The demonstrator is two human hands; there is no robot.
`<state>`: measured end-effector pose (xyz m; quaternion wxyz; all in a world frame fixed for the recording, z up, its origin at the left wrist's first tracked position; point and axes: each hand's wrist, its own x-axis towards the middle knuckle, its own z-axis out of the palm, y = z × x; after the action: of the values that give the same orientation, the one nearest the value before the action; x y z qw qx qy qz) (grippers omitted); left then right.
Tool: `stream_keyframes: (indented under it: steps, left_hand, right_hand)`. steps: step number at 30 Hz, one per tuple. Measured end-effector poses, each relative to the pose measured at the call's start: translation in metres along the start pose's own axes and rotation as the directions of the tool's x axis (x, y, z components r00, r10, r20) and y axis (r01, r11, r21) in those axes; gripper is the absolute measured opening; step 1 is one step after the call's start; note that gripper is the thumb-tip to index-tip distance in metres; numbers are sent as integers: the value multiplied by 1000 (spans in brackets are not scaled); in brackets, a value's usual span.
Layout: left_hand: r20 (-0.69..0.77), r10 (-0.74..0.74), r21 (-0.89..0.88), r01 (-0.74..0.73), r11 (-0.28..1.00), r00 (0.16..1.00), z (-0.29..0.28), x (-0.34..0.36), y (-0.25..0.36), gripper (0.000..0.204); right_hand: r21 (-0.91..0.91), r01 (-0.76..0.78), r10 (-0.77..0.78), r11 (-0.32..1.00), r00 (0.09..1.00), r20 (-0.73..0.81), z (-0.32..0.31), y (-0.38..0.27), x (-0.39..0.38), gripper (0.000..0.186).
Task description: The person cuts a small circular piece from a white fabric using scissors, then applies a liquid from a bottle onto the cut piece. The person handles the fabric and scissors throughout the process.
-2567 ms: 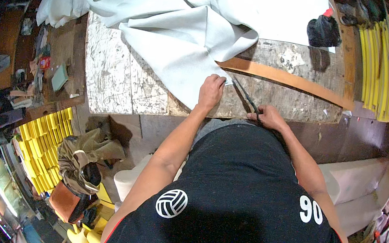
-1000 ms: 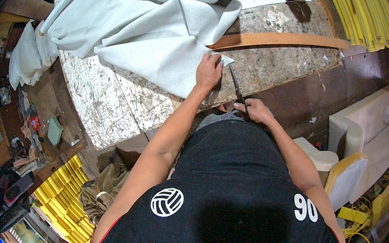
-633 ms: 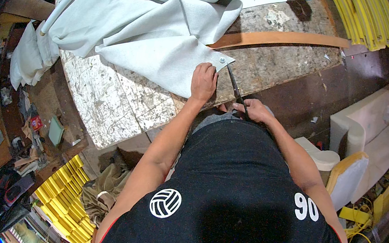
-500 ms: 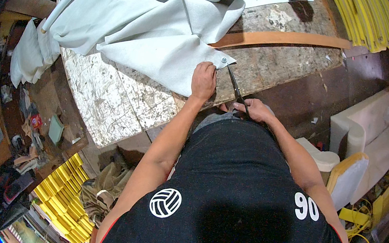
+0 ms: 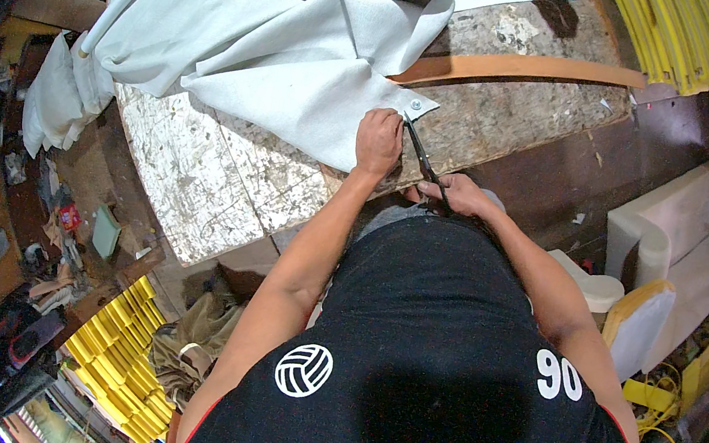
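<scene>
A large pale grey-white cloth [image 5: 288, 112] lies in folds over the worktable, its near corner pointing right. My left hand [image 5: 379, 140] is closed on the cloth's near edge, beside that corner. Black scissors [image 5: 421, 154] are in my right hand [image 5: 463, 195], fingers wrapped round the handles close to my waist. Their blade end meets the cloth edge just right of my left hand; how far the blades are apart I cannot tell. A small round metallic disc [image 5: 415, 105] shows on the corner, just beyond the blade tips.
The worn, paint-spotted wooden worktable [image 5: 205, 191] has an orange-brown curved strip [image 5: 521, 71] across it. Yellow slats [image 5: 679, 41] stand at the far right, with more yellow pieces [image 5: 119, 352] at lower left. A cream sofa frame [image 5: 678, 240] stands to the right.
The scissors' blade end has shifted left along the cloth edge, nearer my left hand. My right hand moved slightly with it. My left hand still grips the cloth.
</scene>
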<state>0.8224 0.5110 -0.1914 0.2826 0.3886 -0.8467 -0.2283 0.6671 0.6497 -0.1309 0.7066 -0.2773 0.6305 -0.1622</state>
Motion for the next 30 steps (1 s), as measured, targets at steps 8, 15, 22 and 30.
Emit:
stream_keyframes:
  steps: [8,15,22,30]
  left_hand:
    - [27,7,-3,-7,1000,1000,-5,1,2,10]
    - [31,24,-16,-24,1000,999,-5,2,-1,9]
    - [56,7,-22,-6,1000,998,-6,2,-3,6]
    - [70,3,-75,2,997,998,-9,-1,-3,8]
  right_hand:
    - [55,-66,68,996,997,-32,13,-3,11,50]
    - [127,-26,28,992,999,-22,24,7,20,55]
    - [219,-13,18,976,1000,-22,31,10,26,55]
    - [17,-27,27,1000,999,-32,29,9,45,59]
